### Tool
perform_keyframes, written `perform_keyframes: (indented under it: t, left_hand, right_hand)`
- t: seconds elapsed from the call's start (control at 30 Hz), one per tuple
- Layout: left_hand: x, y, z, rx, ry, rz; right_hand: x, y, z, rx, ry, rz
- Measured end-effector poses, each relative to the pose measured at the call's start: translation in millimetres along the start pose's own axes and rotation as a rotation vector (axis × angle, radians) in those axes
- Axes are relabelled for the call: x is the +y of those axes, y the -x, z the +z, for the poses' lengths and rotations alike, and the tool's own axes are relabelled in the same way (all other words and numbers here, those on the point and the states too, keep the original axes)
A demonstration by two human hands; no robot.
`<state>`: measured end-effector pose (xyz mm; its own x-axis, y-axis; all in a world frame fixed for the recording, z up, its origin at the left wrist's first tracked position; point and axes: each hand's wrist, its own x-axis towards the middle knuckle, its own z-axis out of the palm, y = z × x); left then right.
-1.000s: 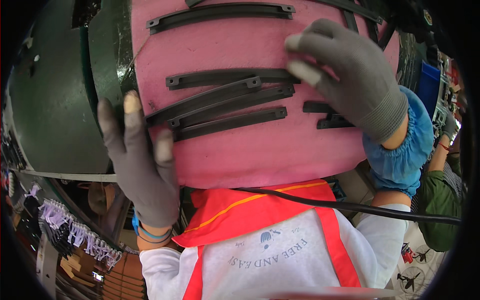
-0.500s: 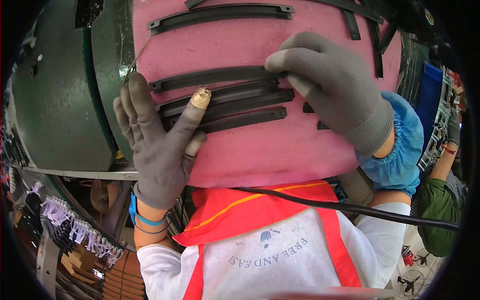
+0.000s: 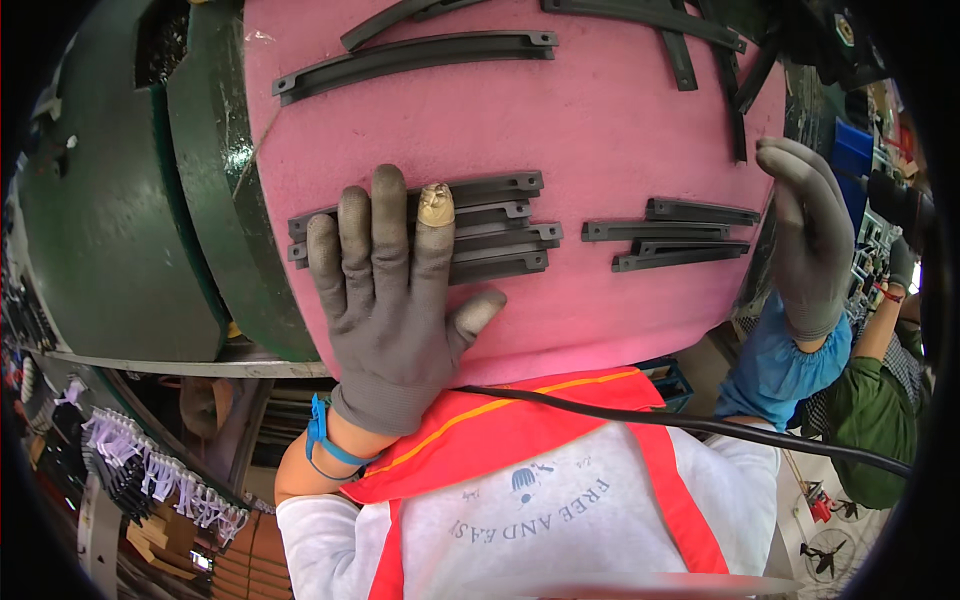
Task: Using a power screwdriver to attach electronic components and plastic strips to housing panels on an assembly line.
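I see my grey-gloved left hand (image 3: 395,300) pressed flat, grip released, on stacked long dark plastic strips (image 3: 490,232) atop the pink foam worktop (image 3: 600,130), while my right hand (image 3: 810,240) hovers open at its edge.

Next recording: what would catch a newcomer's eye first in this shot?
The big pink foam pad fills the upper middle, with dark plastic strips lying on it. The left hand, in a grey glove with a taped fingertip, lies flat on a stack of strips at the pad's lower left. The right hand, also gloved, is at the pad's right edge, beside a smaller group of strips.
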<state>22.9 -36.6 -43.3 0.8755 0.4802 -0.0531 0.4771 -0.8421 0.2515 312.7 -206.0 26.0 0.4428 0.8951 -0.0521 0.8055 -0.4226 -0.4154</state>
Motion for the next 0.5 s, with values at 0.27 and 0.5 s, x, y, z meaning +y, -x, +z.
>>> perform_keyframes:
  t: [0.27,0.5]
  left_hand:
    - [15.7,-2.3,-3.0,0.082,-0.050,0.001]
    - [85.4,-11.6,9.5,0.125,-0.127,0.124]
  right_hand:
    - [34.2,68.2,57.0,0.857,-0.794,0.369]
    - [20.3,76.8,82.6,0.704,-1.205,0.128]
